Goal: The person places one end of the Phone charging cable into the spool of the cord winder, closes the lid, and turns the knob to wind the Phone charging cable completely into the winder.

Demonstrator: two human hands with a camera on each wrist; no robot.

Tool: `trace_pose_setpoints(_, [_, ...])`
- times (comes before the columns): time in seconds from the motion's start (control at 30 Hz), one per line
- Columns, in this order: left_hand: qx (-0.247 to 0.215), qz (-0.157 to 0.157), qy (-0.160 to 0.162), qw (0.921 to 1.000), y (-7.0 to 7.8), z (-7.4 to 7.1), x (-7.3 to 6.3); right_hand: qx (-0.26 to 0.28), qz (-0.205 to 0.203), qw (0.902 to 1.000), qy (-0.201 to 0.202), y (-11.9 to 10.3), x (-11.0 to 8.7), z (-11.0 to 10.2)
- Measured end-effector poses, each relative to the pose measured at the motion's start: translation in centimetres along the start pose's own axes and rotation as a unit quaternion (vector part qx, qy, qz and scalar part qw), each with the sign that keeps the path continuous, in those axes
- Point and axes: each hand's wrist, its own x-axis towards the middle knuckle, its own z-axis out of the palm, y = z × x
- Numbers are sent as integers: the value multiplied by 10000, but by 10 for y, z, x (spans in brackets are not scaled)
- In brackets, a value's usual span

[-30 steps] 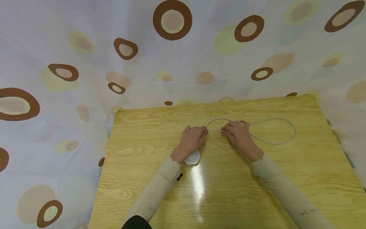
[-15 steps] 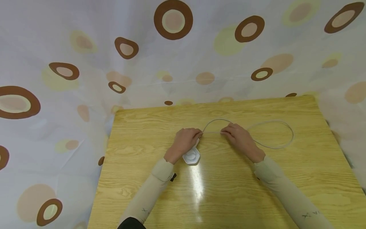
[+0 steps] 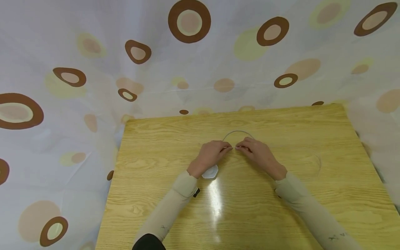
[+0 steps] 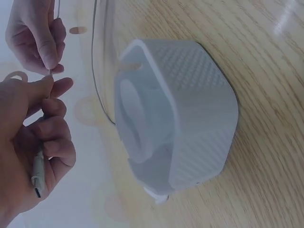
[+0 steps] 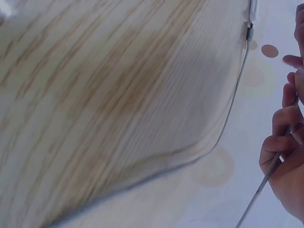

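My left hand (image 3: 210, 154) and right hand (image 3: 258, 155) pinch a thin grey charging cable (image 3: 238, 131) between thumb and fingertips, their fingertips nearly meeting. One arc of cable curves beyond the hands. In the left wrist view, the cable's plug (image 4: 39, 173) lies against the left palm under curled fingers, its metal tip sticking out. The cable also runs through the curled fingers of my right hand (image 5: 287, 147) in the right wrist view. Below the left hand stands a white hexagonal container (image 4: 202, 111) with textured sides, an open top and a rounded white piece (image 4: 135, 118) inside.
The wood-grain table (image 3: 243, 211) extends around the hands. At the right, a blurred piece of the cable's loop (image 3: 319, 162) shows faintly. A patterned white curtain (image 3: 200, 69) hangs behind the table's far edge and along its sides.
My left hand went left, uncovering more of the container, then came back right. The right hand shifted slightly left, so the fingertips are closer together. The right-hand loop has become a faint blur.
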Motion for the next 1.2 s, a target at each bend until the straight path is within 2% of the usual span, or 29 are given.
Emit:
trace_pose_setpoints(0.17, [-237,-22,48,9997,-6,-4,-4,-57,177,9998,34,1,-2,-2])
trace_pose_setpoints(0.3, [-522,-29,57,9986,-18,-10,-16,-271,277,9992,67,6,-6,-4])
trace_pose_setpoints(0.5, [-702,-38,28,9975,-33,-15,-34,-469,233,9984,201,12,-13,-7])
trace_pose_setpoints(0.63, [-809,-193,59,9965,-46,-16,-45,-466,508,9974,220,18,-20,-13])
trace_pose_setpoints(0.8, [-890,-331,49,9955,-59,-18,-54,-478,539,9967,367,24,-26,-18])
trace_pose_setpoints(1.13, [-904,-356,113,9952,-58,-18,-55,-521,84,9972,522,25,-28,-17])
trace_pose_setpoints(1.2, [-1030,-355,134,9940,-57,-18,-55,-460,39,9978,484,26,-29,-18])
